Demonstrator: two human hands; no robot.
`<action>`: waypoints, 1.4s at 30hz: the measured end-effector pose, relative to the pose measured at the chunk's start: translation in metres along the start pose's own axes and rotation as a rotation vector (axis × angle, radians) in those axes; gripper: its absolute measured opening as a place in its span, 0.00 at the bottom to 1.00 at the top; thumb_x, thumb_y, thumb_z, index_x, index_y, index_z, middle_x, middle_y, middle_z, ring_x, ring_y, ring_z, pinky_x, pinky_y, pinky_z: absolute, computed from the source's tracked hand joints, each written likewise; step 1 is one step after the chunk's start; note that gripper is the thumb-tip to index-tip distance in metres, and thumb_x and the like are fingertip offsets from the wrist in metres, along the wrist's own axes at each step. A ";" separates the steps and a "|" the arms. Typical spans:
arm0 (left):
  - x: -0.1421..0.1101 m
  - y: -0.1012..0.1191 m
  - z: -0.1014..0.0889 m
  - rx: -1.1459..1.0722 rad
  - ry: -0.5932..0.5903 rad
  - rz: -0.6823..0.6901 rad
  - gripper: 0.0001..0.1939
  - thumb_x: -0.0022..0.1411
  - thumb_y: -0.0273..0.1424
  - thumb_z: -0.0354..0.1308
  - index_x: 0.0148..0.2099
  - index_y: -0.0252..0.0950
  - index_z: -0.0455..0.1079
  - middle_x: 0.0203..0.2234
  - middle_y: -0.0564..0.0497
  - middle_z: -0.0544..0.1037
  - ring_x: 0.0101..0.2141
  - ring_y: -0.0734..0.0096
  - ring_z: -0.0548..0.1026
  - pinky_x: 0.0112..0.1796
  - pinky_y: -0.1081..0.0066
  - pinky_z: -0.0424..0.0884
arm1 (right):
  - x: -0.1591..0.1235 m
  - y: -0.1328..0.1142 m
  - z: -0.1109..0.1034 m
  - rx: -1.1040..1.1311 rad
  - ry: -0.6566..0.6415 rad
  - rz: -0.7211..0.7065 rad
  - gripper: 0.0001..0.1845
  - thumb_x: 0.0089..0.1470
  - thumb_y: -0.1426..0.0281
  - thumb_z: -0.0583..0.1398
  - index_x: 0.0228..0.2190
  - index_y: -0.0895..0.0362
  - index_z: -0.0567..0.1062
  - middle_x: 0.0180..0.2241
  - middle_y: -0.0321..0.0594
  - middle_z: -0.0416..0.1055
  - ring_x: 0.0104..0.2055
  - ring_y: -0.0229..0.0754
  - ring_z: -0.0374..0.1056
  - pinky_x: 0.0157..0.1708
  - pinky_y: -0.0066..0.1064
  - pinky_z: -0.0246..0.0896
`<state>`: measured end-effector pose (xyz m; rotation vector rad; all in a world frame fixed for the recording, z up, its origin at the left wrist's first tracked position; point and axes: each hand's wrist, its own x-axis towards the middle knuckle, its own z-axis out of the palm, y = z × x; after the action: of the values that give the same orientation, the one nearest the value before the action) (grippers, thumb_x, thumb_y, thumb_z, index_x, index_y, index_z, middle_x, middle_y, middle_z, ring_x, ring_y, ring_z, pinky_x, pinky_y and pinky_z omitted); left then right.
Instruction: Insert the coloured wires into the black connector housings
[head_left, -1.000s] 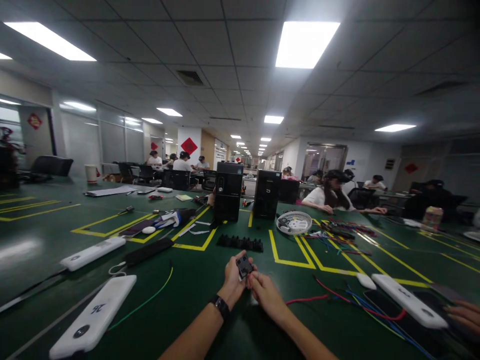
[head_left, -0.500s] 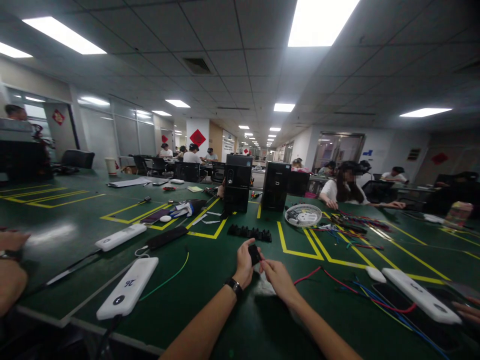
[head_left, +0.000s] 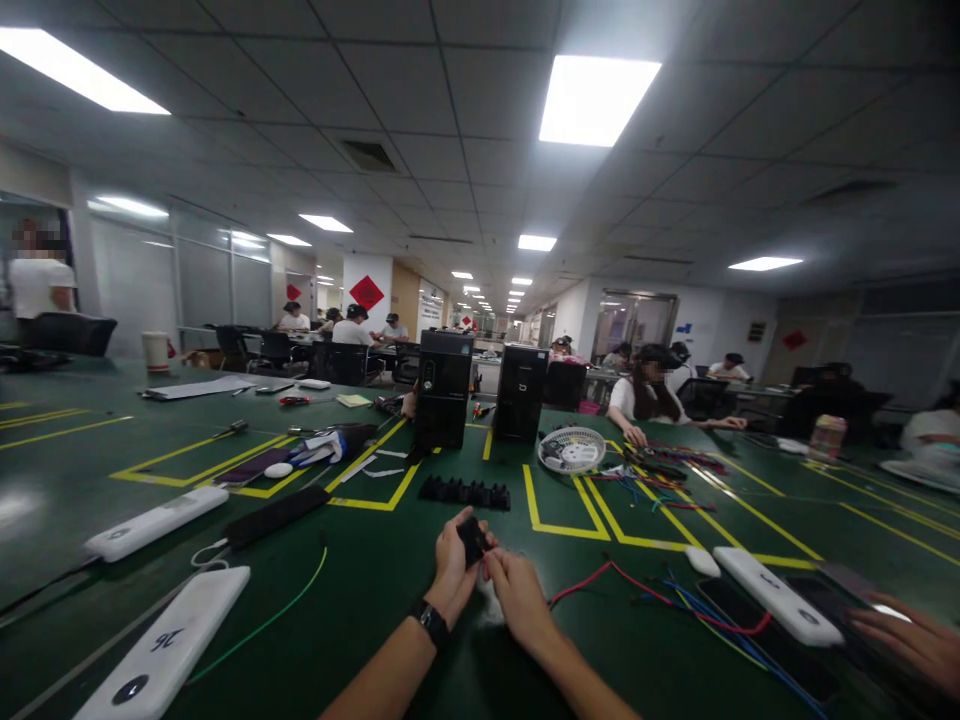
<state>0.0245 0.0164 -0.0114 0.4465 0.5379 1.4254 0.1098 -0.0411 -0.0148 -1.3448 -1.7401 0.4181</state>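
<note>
A small black block (head_left: 471, 541), boxy and plastic-looking, is sitting in the left hand (head_left: 452, 572) just above the glossy green table (head_left: 360, 640), the fingers and thumb curling closed around it. Its long axis seems to be slanting, the far end pointing forward and slightly left; blur is hiding its surface details. The right hand (head_left: 519, 597) is pinching, thumb against fingertips, a thin, flexible red wire (head_left: 581, 585) at the block's near right edge, its length trailing rightward in a loose bend. Beyond the hands, a ridged black strip (head_left: 465, 493) is lying crosswise, and past it two boxy black towers (head_left: 442, 400) are standing.
</note>
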 end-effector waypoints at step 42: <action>0.002 0.000 -0.002 0.057 -0.016 0.124 0.22 0.53 0.25 0.52 0.52 0.36 0.60 0.21 0.52 0.72 0.19 0.69 0.72 0.25 0.65 0.71 | -0.004 0.008 0.004 -0.066 0.041 -0.022 0.22 0.62 0.67 0.46 0.23 0.58 0.72 0.22 0.36 0.70 0.25 0.35 0.63 0.27 0.24 0.50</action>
<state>0.0233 0.0187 -0.0128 0.5439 0.5463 1.5269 0.1113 -0.0414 -0.0246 -1.3702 -1.7467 0.3202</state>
